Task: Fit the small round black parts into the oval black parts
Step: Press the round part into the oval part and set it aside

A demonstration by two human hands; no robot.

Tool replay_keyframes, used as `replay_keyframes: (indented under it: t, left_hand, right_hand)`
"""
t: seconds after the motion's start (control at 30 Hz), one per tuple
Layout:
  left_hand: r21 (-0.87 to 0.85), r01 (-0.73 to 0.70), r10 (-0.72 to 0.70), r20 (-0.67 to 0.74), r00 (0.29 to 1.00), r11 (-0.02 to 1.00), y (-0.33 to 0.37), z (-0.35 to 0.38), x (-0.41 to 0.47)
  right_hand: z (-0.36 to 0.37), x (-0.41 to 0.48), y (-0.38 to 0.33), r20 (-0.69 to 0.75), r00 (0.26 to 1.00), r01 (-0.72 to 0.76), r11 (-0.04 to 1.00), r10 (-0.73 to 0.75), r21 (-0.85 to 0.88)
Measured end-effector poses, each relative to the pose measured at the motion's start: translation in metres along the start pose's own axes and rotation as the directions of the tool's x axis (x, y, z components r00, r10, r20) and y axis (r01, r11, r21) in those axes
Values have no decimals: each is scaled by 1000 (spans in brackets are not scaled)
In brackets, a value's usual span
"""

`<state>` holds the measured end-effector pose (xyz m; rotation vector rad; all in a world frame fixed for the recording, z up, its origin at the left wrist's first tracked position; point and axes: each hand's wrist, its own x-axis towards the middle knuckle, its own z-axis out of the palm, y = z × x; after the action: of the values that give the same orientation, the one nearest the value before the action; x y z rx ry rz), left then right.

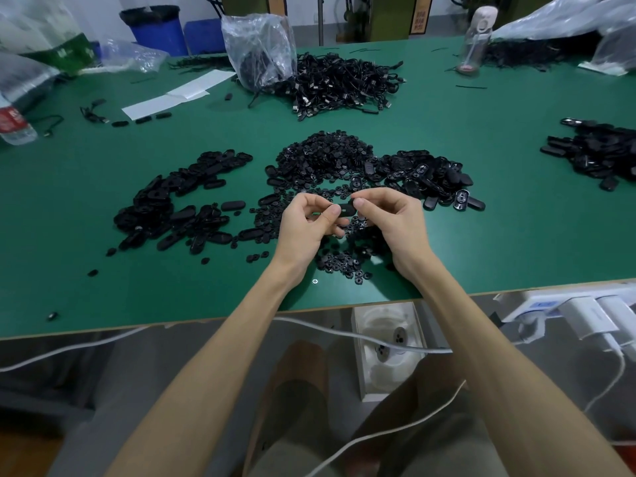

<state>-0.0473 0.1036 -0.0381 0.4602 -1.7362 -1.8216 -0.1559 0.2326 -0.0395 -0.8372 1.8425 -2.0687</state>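
Head view: oval black plastic part point(347, 208) pinched at mid-air between left hand point(306, 223) and right hand point(390, 216), long axis running left to right, both sets of fingers curled close on it. Cannot tell whether a round piece sits inside. Small round black parts point(339, 263) heaped just beneath on green table mat point(481, 242); more oval black parts point(423, 172) near, right-hand side.

I see a green bench point(481, 235). Mid-bench lies a heap of round parts point(323, 156), with oval parts point(179, 204) piled to its left and a second oval pile point(426, 173) to its right. Cables point(344, 84) and a bag point(258, 46) sit toward the far edge, paper point(179, 94) toward the far-left corner, and a third oval pile point(595, 153) at the right edge.
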Motion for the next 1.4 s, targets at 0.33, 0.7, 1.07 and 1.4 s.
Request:
replay_keyframes:
  t: [0.33, 0.7, 1.07, 1.4]
  left_hand:
    - [-16, 4, -5, -35, 999, 1000, -3, 0, 3]
    - [7, 33, -33, -31, 999, 999, 1, 1, 1]
    - [-22, 34, -34, -3, 999, 999, 2, 0, -1]
    - [14, 24, -23, -37, 999, 1000, 2, -2, 1]
  right_hand:
    - [5, -3, -3, -11, 999, 30, 990, -32, -135]
    - [10, -8, -12, 7, 995, 100, 933, -104, -345]
    - [13, -12, -17, 28, 987, 156, 882, -160, -444]
    - [14, -13, -21, 88, 989, 148, 893, -121, -425]
